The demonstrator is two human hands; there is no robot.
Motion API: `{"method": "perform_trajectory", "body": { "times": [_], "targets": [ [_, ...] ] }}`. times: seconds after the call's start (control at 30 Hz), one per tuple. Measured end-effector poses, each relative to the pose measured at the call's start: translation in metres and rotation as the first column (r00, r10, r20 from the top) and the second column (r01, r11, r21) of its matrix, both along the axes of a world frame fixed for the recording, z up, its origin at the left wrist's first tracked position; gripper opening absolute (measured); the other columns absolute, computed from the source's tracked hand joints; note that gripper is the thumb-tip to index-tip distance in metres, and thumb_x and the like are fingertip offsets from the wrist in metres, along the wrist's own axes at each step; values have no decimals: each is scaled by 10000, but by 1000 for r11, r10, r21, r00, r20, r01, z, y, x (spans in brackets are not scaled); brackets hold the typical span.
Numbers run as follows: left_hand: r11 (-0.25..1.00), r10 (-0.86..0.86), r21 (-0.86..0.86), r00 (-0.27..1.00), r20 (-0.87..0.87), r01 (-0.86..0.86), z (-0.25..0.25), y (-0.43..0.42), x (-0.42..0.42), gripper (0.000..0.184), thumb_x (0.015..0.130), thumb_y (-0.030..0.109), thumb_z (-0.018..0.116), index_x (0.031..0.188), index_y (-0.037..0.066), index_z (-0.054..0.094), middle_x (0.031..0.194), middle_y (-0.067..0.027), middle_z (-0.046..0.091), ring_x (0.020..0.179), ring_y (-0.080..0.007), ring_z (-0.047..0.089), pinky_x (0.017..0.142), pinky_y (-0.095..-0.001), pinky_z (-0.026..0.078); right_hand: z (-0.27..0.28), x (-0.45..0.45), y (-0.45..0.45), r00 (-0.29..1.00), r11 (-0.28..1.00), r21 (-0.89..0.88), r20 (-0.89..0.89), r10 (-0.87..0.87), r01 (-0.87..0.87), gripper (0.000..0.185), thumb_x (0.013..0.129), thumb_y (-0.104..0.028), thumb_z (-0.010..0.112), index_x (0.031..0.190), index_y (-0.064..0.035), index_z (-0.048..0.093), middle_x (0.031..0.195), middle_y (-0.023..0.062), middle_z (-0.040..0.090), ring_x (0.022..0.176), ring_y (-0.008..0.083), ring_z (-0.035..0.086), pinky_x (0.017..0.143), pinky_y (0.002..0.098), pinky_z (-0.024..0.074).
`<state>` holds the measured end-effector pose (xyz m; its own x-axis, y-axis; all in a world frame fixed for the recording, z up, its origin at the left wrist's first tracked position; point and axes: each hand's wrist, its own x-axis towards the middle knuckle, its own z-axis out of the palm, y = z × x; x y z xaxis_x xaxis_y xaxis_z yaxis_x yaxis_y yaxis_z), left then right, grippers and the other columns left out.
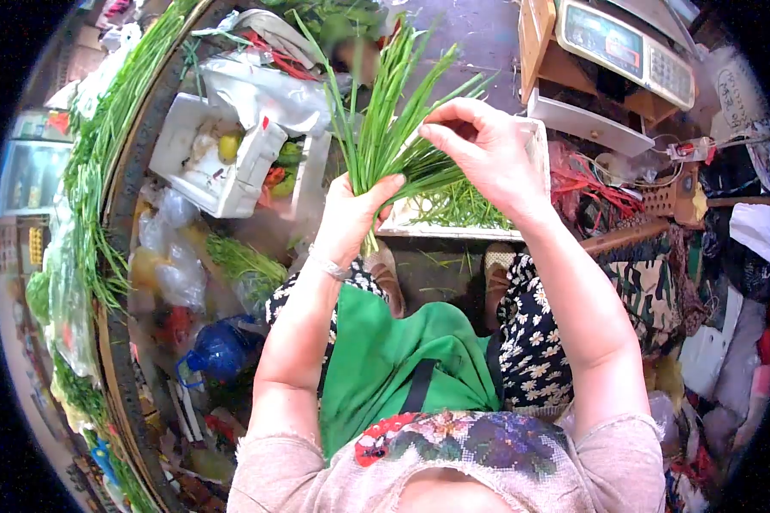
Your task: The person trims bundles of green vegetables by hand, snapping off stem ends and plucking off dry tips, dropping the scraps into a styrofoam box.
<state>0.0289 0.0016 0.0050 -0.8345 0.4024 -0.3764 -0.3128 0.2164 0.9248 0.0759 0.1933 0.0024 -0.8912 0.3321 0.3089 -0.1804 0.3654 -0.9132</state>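
Note:
My left hand (361,209) is wrapped round the lower stems of a bunch of long green leaves (383,128), which fan upward and to the right. My right hand (479,145) is just right of the bunch, above the leaf ends, thumb and forefinger brought together. Whether anything thin is between those fingertips is too small to tell. Below both hands stands a white foam box (535,158) with loose green leaves (458,208) in it. A green apron (402,350) covers my lap.
A white foam container (252,162) with a yellow item stands at the left. Further left, a long shelf bears green stalks (94,188). A blue jug (218,352) sits at lower left. At upper right are a scale (603,43) and a drawer (592,124).

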Motion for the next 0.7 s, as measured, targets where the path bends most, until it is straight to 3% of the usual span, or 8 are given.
{"method": "perform_trajectory", "body": {
  "times": [0.03, 0.17, 0.43, 0.5, 0.6, 0.67, 0.7],
  "targets": [
    [1000, -16, 5, 1000, 12, 16, -1, 1, 1, 137, 825, 168, 724, 890, 75, 646, 646, 40, 574, 482, -33, 480, 399, -180, 338, -4, -1, -2, 999, 997, -76, 26, 22, -20, 242, 807, -244, 683, 897, -19, 679, 840, 126, 668, 782, 235, 652, 718, 335, 507],
    [997, -21, 75, 1000, 6, 21, -10, 9, 6, 109, 819, 127, 731, 872, 81, 648, 664, 58, 574, 506, -29, 480, 422, -189, 347, -4, 1, -5, 985, 997, -78, 172, 24, -10, 308, 795, -282, 678, 864, 19, 672, 782, 164, 671, 740, 257, 654, 704, 351, 500],
    [997, -5, 75, 999, 36, 3, -7, 12, 4, 136, 832, 172, 722, 873, 80, 631, 630, 43, 554, 492, -48, 470, 427, -203, 354, -2, 2, 6, 968, 972, -198, 190, 163, -125, 275, 813, -225, 628, 871, 44, 633, 786, 174, 658, 725, 256, 636, 674, 366, 479],
    [997, -18, 81, 999, 51, 14, -9, 9, 1, 147, 824, 173, 732, 890, 96, 626, 667, 43, 576, 500, -47, 487, 419, -194, 357, 0, 5, 8, 958, 968, -102, 152, 242, -228, 166, 851, -110, 639, 898, 46, 609, 733, 13, 588, 692, 74, 510, 646, 248, 444],
    [996, -36, 87, 997, 75, 30, -7, 3, -4, 165, 811, 167, 745, 901, 109, 620, 722, 37, 604, 522, -48, 514, 417, -181, 366, 7, 7, 14, 937, 948, 48, 175, 303, -315, 162, 852, -90, 624, 921, 54, 598, 740, 29, 584, 712, 68, 512, 651, 249, 445],
    [996, 6, 88, 998, 66, -11, -7, 1, -6, 166, 809, 162, 747, 898, 104, 620, 731, 34, 606, 535, -49, 521, 417, -180, 365, 7, 6, 21, 970, 972, 117, 160, 186, -205, 176, 857, -118, 620, 941, 35, 603, 746, 42, 585, 703, 85, 516, 640, 269, 452],
    [998, 15, 67, 998, 66, -20, -5, 0, -5, 170, 816, 163, 742, 910, 102, 615, 727, 33, 604, 536, -52, 521, 418, -179, 364, 9, 7, 25, 983, 987, 108, 153, 103, -121, 225, 856, -187, 610, 955, 14, 623, 814, 116, 624, 746, 186, 581, 698, 327, 475]
  ]
}}
